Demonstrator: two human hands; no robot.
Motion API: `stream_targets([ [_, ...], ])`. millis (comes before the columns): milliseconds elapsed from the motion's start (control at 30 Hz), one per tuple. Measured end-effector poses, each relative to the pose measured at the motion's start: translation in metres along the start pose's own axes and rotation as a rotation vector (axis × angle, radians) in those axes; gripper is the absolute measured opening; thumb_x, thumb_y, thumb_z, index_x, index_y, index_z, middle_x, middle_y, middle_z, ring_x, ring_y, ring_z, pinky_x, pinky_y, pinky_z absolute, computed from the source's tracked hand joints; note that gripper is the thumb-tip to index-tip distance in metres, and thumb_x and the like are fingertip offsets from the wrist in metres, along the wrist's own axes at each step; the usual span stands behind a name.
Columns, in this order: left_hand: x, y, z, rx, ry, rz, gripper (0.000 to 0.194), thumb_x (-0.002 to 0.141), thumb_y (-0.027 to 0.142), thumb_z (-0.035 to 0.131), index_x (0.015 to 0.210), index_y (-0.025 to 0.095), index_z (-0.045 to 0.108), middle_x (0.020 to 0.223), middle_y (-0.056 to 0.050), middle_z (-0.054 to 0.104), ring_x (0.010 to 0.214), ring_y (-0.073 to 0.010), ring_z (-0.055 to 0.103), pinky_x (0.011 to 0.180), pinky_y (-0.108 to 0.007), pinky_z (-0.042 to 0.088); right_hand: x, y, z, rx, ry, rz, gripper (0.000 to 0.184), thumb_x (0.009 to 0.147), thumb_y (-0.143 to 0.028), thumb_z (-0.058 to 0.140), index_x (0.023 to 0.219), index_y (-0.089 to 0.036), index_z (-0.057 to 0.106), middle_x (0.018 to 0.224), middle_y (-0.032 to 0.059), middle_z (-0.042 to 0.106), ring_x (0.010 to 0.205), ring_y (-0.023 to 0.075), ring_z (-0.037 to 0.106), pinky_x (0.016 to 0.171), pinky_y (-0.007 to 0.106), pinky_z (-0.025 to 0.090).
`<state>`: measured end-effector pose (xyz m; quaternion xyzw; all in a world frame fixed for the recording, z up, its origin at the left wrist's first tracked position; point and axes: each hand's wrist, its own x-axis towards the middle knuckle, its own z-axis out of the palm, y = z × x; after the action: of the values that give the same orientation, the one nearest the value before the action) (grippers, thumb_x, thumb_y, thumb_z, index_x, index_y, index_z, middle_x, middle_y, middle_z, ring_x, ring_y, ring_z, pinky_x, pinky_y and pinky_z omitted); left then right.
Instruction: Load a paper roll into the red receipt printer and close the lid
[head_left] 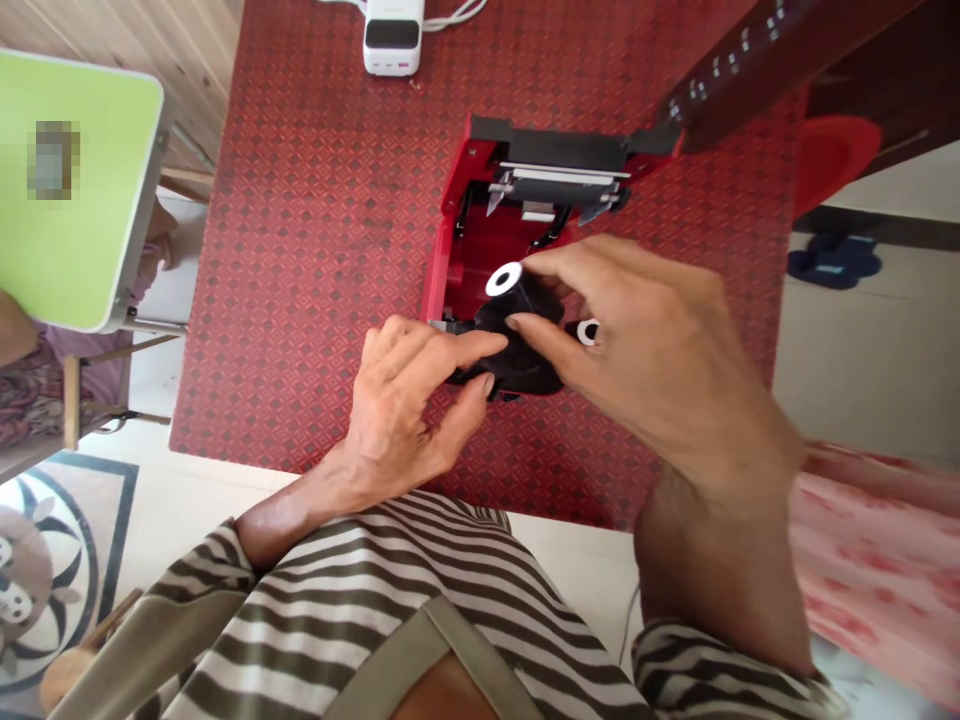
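Observation:
A red printer (450,250) with its lid open lies on a red patterned tablecloth (315,200). Over its open bay sits a black ribbon roll (525,335) with a white core end. My left hand (409,410) pinches the roll's left side between thumb and forefinger. My right hand (645,340) grips the roll from the right with thumb and fingers curled round it. A second white core end (587,331) shows just under my right fingers. The printer's black and silver print head bar (559,175) spans the far end.
A white device (392,38) with a cable stands at the table's far edge. A green-topped folding table (67,190) stands at the left. A dark wooden rail (750,50) crosses the upper right, with a red stool (832,155) behind it. Pink cloth (877,560) lies at the right.

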<state>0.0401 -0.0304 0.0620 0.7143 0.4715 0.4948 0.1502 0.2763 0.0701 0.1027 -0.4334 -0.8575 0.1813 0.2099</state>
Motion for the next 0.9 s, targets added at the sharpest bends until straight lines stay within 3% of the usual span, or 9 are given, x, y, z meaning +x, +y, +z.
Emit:
stream_targets([
  [100,0.000,-0.001,0.004,0.030,-0.012,-0.048,0.017,0.123,0.033,0.079,0.136,0.034,0.091,0.108,-0.002,0.093,0.100,-0.0285,0.080,0.094,-0.050,0.060,0.003,0.000,0.008,-0.045,-0.025,0.010,0.022,0.108,-0.027,0.079,0.128,-0.031,0.087,0.126,0.0117,0.090,0.125,0.0428,0.085,0.108,0.060,0.073],
  [233,0.000,0.000,0.008,0.054,0.007,-0.056,0.015,0.124,0.038,0.080,0.134,0.032,0.089,0.112,-0.003,0.093,0.106,-0.0293,0.079,0.097,-0.048,0.057,0.008,-0.004,0.019,-0.065,-0.081,0.039,0.019,0.106,-0.020,0.075,0.120,-0.030,0.083,0.122,0.0142,0.086,0.126,0.0440,0.084,0.109,0.061,0.072],
  [433,-0.003,-0.009,0.010,0.153,-0.007,-0.065,0.026,0.123,0.052,0.079,0.139,0.034,0.090,0.127,-0.008,0.089,0.114,-0.0327,0.076,0.104,-0.053,0.055,0.017,-0.005,0.042,-0.148,0.044,0.044,0.014,0.111,-0.023,0.070,0.103,-0.032,0.076,0.105,0.0114,0.084,0.112,0.0388,0.081,0.100,0.055,0.071],
  [533,-0.005,-0.013,0.009,0.127,-0.031,-0.087,0.030,0.120,0.058,0.085,0.140,0.036,0.090,0.141,-0.009,0.087,0.122,-0.0360,0.074,0.112,-0.058,0.055,0.021,-0.004,0.039,-0.183,-0.018,0.002,0.021,0.116,-0.027,0.066,0.098,-0.033,0.074,0.098,0.0094,0.081,0.099,0.0344,0.077,0.091,0.050,0.068],
  [633,-0.007,-0.016,0.008,0.110,-0.033,-0.078,0.034,0.117,0.062,0.090,0.141,0.037,0.089,0.148,-0.009,0.085,0.128,-0.0389,0.073,0.120,-0.062,0.054,0.024,-0.006,0.030,-0.181,-0.111,-0.039,0.018,0.117,-0.025,0.065,0.104,-0.032,0.075,0.103,0.0102,0.082,0.102,0.0343,0.078,0.088,0.047,0.067],
  [733,-0.007,-0.017,0.007,0.117,-0.033,-0.058,0.033,0.118,0.060,0.090,0.140,0.037,0.089,0.149,-0.010,0.085,0.130,-0.0393,0.074,0.120,-0.063,0.054,0.025,-0.007,0.028,-0.158,-0.073,-0.029,0.018,0.117,-0.023,0.065,0.105,-0.031,0.076,0.103,0.0105,0.081,0.104,0.0338,0.078,0.087,0.045,0.066],
  [900,-0.004,-0.019,0.010,0.133,-0.030,-0.039,0.031,0.118,0.058,0.090,0.138,0.036,0.089,0.150,-0.011,0.085,0.134,-0.0405,0.074,0.119,-0.064,0.055,0.031,0.004,0.042,-0.129,-0.097,0.054,0.017,0.112,-0.022,0.072,0.097,-0.031,0.073,0.092,0.0078,0.076,0.088,0.0300,0.075,0.083,0.044,0.063],
])
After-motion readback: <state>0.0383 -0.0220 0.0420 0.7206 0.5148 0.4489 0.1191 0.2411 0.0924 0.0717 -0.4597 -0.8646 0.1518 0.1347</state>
